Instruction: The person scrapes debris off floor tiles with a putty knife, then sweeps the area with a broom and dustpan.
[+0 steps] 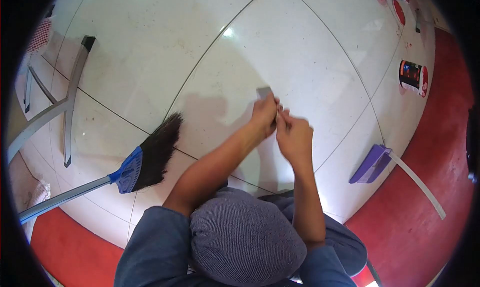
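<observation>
The left hand [264, 116] and the right hand [295, 137] are meeting over the shiny white tiled floor [300, 47]. The fingers of both hands are curling closed and pinching a small flat grey square piece [264, 92], which is sticking up just past the left fingertips. Far to the left of the fingers, a broom with soft black bristles and a blue plastic head [145, 162] is lying on the floor. To the right of the fingers, a purple plastic dustpan with a long pale handle [372, 163] is resting near the smooth red floor edge [440, 152].
</observation>
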A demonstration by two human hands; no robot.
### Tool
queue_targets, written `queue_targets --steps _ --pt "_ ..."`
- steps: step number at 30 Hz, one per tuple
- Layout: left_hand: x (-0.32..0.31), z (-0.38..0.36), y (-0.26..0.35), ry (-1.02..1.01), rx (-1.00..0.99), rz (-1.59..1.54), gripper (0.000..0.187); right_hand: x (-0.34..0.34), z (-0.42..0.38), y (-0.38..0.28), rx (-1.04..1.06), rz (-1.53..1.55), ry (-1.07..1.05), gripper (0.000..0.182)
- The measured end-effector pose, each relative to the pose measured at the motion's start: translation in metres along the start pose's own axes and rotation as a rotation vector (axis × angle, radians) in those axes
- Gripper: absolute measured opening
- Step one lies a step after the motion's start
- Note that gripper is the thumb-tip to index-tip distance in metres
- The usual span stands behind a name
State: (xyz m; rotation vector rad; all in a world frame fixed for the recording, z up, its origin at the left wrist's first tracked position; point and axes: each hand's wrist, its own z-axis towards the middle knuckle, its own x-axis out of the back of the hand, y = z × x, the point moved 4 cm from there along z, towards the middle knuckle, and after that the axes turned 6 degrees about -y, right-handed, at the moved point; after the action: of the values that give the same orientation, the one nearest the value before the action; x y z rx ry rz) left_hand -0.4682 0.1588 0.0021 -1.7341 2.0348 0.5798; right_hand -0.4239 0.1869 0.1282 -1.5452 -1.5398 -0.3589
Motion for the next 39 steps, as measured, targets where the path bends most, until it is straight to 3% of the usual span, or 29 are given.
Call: queue_targets --steps 1,4,5,7,11,14,17,21,24,25,29,30,32,35,39 --pt "0.002 -0.006 -0.005 0.005 0.021 0.004 0.030 -0.007 -0.005 0.003 0.103 0.147 0.125 0.029" --pt "-0.008 0.021 0.007 -0.069 -0.079 -0.019 0.031 0.006 0.018 0.001 0.064 -0.059 0.101 0.030" --pt "-0.019 0.026 0.025 -0.132 -0.082 -0.033 0.030 0.008 0.030 -0.003 0.062 0.063 0.129 0.033" --pt "-0.017 0.016 0.033 -0.126 -0.095 0.010 0.030 0.005 0.027 -0.011 0.115 0.008 0.137 0.033" --pt "0.062 -0.051 -0.003 0.113 0.002 0.021 0.032 -0.046 -0.037 -0.010 0.195 -0.102 -0.093 0.031" --pt "0.085 -0.053 0.030 0.054 -0.186 0.019 0.032 -0.064 -0.034 -0.050 0.413 0.098 0.059 0.031" --pt "0.076 -0.048 0.073 0.026 -0.235 -0.024 0.034 -0.057 -0.013 -0.084 0.241 0.019 -0.146 0.034" --pt "0.093 -0.062 0.026 0.076 -0.007 -0.074 0.031 -0.068 -0.035 -0.063 0.383 -0.019 -0.018 0.033" --pt "0.065 -0.061 0.070 0.141 -0.181 0.023 0.028 -0.062 -0.022 -0.073 0.282 -0.063 -0.092 0.034" --pt "0.064 -0.046 0.082 0.005 -0.284 -0.074 0.029 -0.058 -0.010 -0.081 0.282 -0.051 -0.114 0.034" --pt "0.092 -0.066 0.033 0.147 -0.072 -0.140 0.031 -0.071 -0.046 -0.058 0.375 -0.042 -0.129 0.033" --pt "0.113 -0.068 0.006 0.094 -0.038 -0.134 0.034 -0.078 -0.058 -0.046 0.379 -0.064 -0.141 0.033" --pt "0.115 -0.074 0.010 0.071 -0.065 -0.071 0.034 -0.083 -0.061 -0.048 0.419 -0.019 -0.109 0.034" --pt "0.094 -0.061 0.068 0.083 -0.271 -0.057 0.035 -0.079 -0.024 -0.079 0.375 -0.046 -0.138 0.037" --pt "0.124 -0.074 0.004 0.125 -0.099 -0.177 0.035 -0.080 -0.064 -0.058 0.446 -0.018 -0.166 0.033"
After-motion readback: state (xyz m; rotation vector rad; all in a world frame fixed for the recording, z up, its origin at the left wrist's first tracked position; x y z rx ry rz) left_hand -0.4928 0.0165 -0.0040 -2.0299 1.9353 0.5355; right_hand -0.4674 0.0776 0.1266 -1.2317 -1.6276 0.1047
